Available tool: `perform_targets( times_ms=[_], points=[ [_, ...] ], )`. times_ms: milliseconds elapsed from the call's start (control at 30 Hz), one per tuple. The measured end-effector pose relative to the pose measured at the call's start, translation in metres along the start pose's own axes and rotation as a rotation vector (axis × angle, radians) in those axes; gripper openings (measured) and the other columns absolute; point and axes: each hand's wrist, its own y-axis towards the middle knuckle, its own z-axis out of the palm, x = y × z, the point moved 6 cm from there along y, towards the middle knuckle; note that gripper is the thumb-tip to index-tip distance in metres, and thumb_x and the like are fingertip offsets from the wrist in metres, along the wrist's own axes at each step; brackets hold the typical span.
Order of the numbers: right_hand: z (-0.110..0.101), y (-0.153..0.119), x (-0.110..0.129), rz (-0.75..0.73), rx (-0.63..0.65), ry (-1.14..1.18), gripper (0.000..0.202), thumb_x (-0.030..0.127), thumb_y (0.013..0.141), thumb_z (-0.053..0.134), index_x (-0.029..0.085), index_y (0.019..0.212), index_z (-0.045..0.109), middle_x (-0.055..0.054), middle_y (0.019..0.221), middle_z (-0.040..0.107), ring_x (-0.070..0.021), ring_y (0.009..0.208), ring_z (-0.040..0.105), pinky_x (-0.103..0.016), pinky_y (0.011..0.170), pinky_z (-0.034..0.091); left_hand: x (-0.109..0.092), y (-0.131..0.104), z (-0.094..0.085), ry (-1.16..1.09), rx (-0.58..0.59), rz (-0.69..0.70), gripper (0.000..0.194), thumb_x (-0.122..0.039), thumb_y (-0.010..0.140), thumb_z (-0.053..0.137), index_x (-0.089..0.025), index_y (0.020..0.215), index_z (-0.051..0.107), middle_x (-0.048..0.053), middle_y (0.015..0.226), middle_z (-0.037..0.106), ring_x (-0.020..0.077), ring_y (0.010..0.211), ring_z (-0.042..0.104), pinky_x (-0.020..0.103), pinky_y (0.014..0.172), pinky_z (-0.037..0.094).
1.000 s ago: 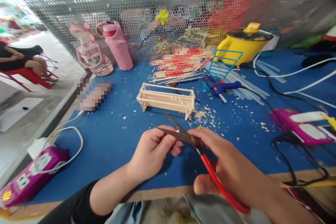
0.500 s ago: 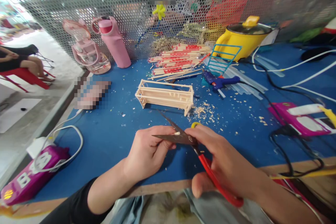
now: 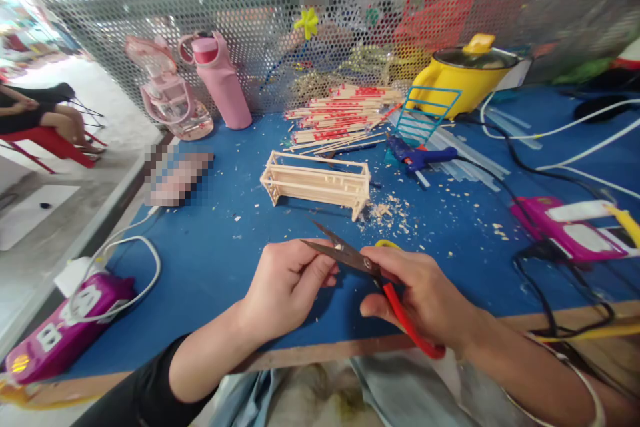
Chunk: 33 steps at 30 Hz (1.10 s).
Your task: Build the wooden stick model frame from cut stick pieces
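My right hand (image 3: 430, 290) is closed around the red handle of a pair of scissors (image 3: 355, 257), whose blades are slightly apart and point left. My left hand (image 3: 280, 290) is closed in a pinch on a small pale wooden stick piece (image 3: 339, 247); its tip shows between the blades, the rest is hidden by the fingers. Just beyond both hands, a small frame built of wooden sticks (image 3: 315, 190) stands on the blue tabletop (image 3: 210, 267). Wood chips (image 3: 383, 210) lie scattered beside its right end.
Bundled wooden sticks (image 3: 345, 113), a blue glue gun (image 3: 420, 157) and clear glue sticks (image 3: 470, 160) lie behind. A yellow pot (image 3: 460, 83) stands back right, pink bottles (image 3: 225, 90) back left. Purple power strips (image 3: 75, 327) with cables flank both sides. A perforated metal screen (image 3: 225, 0) bounds the back.
The scissor blades have closed partway around the stick piece, and the red handle has swung up and left. My right thumb has shifted up slightly. My left hand keeps its pinch.
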Motion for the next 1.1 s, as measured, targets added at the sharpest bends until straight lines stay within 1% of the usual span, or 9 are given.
perform_targets(
  times_ms=[100, 200, 300, 433, 667, 767, 867, 1033, 1100],
  points=[
    [-0.003, 0.001, 0.003, 0.042, -0.001, -0.037, 0.041, 0.044, 0.075, 0.071, 0.021, 0.104, 0.054, 0.002, 0.077, 0.059, -0.0131, 0.065, 0.05, -0.024, 0.061, 0.04, -0.002, 0.0, 0.002, 0.059, 0.008, 0.046, 0.022, -0.012, 0.089, 0.046, -0.013, 0.079, 0.066, 0.002, 0.069, 0.065, 0.0082, 0.06, 0.061, 0.015, 0.057, 0.047],
    [-0.003, 0.003, 0.01, 0.09, 0.02, -0.038, 0.044, 0.049, 0.068, 0.075, 0.02, 0.094, 0.055, 0.001, 0.078, 0.057, -0.015, 0.07, 0.049, -0.025, 0.064, 0.04, -0.008, -0.001, 0.002, 0.178, 0.005, 0.149, 0.022, -0.009, 0.087, 0.046, -0.014, 0.084, 0.067, 0.003, 0.072, 0.067, 0.0102, 0.066, 0.063, 0.017, 0.064, 0.048],
    [-0.002, 0.004, 0.013, 0.084, -0.007, 0.0, 0.045, 0.053, 0.067, 0.074, 0.02, 0.093, 0.056, 0.0, 0.079, 0.058, -0.0154, 0.072, 0.05, -0.025, 0.066, 0.04, -0.011, -0.003, 0.001, 0.26, -0.042, 0.208, 0.02, -0.009, 0.087, 0.047, -0.014, 0.085, 0.066, 0.003, 0.071, 0.068, 0.0112, 0.068, 0.063, 0.018, 0.066, 0.048],
    [0.003, 0.002, 0.005, 0.088, -0.014, 0.008, 0.037, 0.048, 0.075, 0.069, 0.02, 0.097, 0.058, 0.001, 0.076, 0.059, -0.0139, 0.068, 0.051, -0.024, 0.063, 0.04, -0.01, -0.004, -0.003, 0.301, -0.123, 0.176, 0.016, -0.011, 0.087, 0.048, -0.014, 0.086, 0.065, 0.002, 0.067, 0.067, 0.0103, 0.062, 0.063, 0.017, 0.061, 0.047],
    [0.0, 0.003, 0.005, 0.121, 0.067, 0.002, 0.028, 0.041, 0.079, 0.066, 0.021, 0.097, 0.059, 0.002, 0.074, 0.06, -0.0128, 0.065, 0.053, -0.023, 0.062, 0.04, -0.005, -0.004, -0.001, 0.281, -0.111, 0.075, 0.018, -0.015, 0.089, 0.047, -0.015, 0.081, 0.063, 0.001, 0.065, 0.066, 0.01, 0.06, 0.062, 0.017, 0.059, 0.046],
    [-0.002, 0.004, 0.013, 0.156, 0.061, 0.015, 0.036, 0.046, 0.078, 0.067, 0.02, 0.1, 0.058, -0.002, 0.084, 0.062, -0.0161, 0.075, 0.055, -0.025, 0.069, 0.042, -0.007, -0.005, 0.002, 0.311, -0.116, 0.131, 0.018, -0.013, 0.089, 0.046, -0.015, 0.087, 0.064, 0.001, 0.066, 0.067, 0.0099, 0.061, 0.062, 0.017, 0.061, 0.047],
    [-0.003, 0.005, 0.021, 0.204, 0.019, 0.019, 0.05, 0.056, 0.071, 0.069, 0.018, 0.102, 0.058, -0.005, 0.091, 0.06, -0.0191, 0.082, 0.054, -0.028, 0.074, 0.043, -0.012, -0.007, 0.004, 0.375, -0.127, 0.215, 0.019, -0.01, 0.088, 0.046, -0.014, 0.094, 0.064, 0.003, 0.076, 0.07, 0.0103, 0.068, 0.065, 0.017, 0.066, 0.049],
    [0.004, 0.006, 0.028, 0.175, -0.051, 0.092, 0.064, 0.072, 0.068, 0.056, 0.017, 0.1, 0.058, -0.005, 0.089, 0.059, -0.0187, 0.079, 0.054, -0.029, 0.074, 0.043, -0.018, -0.011, 0.003, 0.482, -0.171, 0.294, 0.019, -0.008, 0.087, 0.046, -0.014, 0.094, 0.063, 0.006, 0.081, 0.071, 0.0123, 0.074, 0.066, 0.018, 0.07, 0.05],
    [0.007, 0.007, 0.025, 0.149, -0.053, 0.118, 0.062, 0.073, 0.072, 0.049, 0.017, 0.096, 0.058, -0.004, 0.081, 0.06, -0.0167, 0.073, 0.054, -0.026, 0.068, 0.043, -0.02, -0.014, 0.01, 0.494, -0.125, 0.34, 0.018, -0.011, 0.087, 0.046, -0.015, 0.092, 0.063, 0.006, 0.079, 0.07, 0.0134, 0.072, 0.065, 0.02, 0.068, 0.05]
  ],
)
